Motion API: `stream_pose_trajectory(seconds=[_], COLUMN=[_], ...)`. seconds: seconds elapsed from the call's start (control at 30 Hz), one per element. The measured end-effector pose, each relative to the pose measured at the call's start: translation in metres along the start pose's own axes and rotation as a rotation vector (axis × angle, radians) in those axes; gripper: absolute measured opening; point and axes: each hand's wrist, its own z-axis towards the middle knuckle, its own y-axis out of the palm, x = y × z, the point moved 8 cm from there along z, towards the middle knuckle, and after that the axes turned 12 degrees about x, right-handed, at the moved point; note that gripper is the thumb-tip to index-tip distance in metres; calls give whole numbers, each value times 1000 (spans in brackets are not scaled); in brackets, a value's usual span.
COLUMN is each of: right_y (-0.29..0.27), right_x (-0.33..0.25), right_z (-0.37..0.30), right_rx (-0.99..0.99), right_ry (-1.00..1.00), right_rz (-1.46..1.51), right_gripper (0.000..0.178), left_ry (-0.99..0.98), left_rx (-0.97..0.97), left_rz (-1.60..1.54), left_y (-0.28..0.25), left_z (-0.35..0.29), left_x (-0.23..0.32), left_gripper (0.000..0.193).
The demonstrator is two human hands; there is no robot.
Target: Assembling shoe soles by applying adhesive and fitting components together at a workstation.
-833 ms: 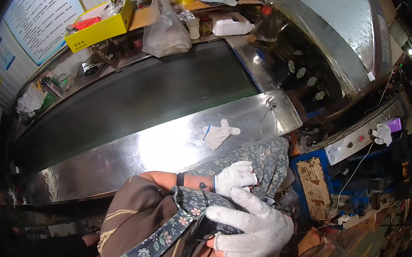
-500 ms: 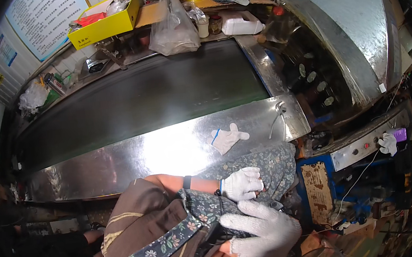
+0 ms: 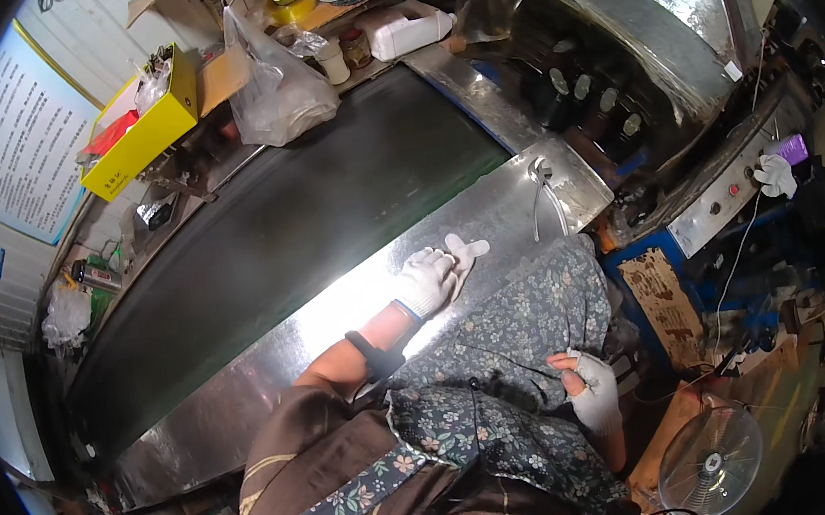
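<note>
My left hand [image 3: 425,282], in a white knit glove, rests on the shiny metal tabletop [image 3: 272,358]. Its bent fingers are closed over the near side of a loose white glove [image 3: 468,250], whose cuff end is hidden beneath them. Lower right, beside the flowered apron [image 3: 511,338] over my lap, is my right hand [image 3: 593,394]. It wears a whitish glove that leaves the fingertips bare. The fingers are slightly bent and apart from the thumb, and nothing shows in them.
A metal wrench-like tool [image 3: 543,188] lies on the tabletop's right end. Beyond is a dark belt [image 3: 325,191]. A plastic bag [image 3: 279,90] hangs from the back shelf, near a yellow box [image 3: 143,135]. A control panel [image 3: 719,205] stands right, a fan [image 3: 713,464] lower right.
My left hand has moved from over the apron up to the loose glove on the tabletop. My right hand has drawn away to the right, lower and farther from the left. The view has tilted.
</note>
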Motion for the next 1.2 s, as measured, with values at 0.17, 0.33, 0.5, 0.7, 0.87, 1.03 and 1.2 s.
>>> stream_pose_trajectory(seconds=[0.17, 0.33, 0.5, 0.7, 0.87, 1.03, 1.2], right_y=[-4, -6, -60, -121, -122, -81, -110], right_x=[24, 38, 28, 16, 31, 72, 103], right_z=[-18, -17, -84, -281, -490, -632, -719], right_rx=[129, 317, 644, 1503, 2057, 2365, 2325], right_ry=[206, 133, 391, 499, 661, 770, 912], right_rz=[-25, 388, 718, 469, 413, 369, 521], right_gripper=[23, 57, 39, 27, 40, 47, 62], left_ry=[-790, -572, -326, -160, -291, -109, 71], left_rx=[-25, -328, -882, -1052, -1156, -1309, -1411], left_rz=[-1187, -1593, -1497, -1254, -1016, -890, -838], left_y=[19, -12, 5, 48, 94, 122, 111], left_z=[8, 9, -16, -36, -64, -90, -133], left_x=[7, 170, 257, 274, 310, 389, 512], left_gripper=[13, 7, 18, 20, 18, 19, 17])
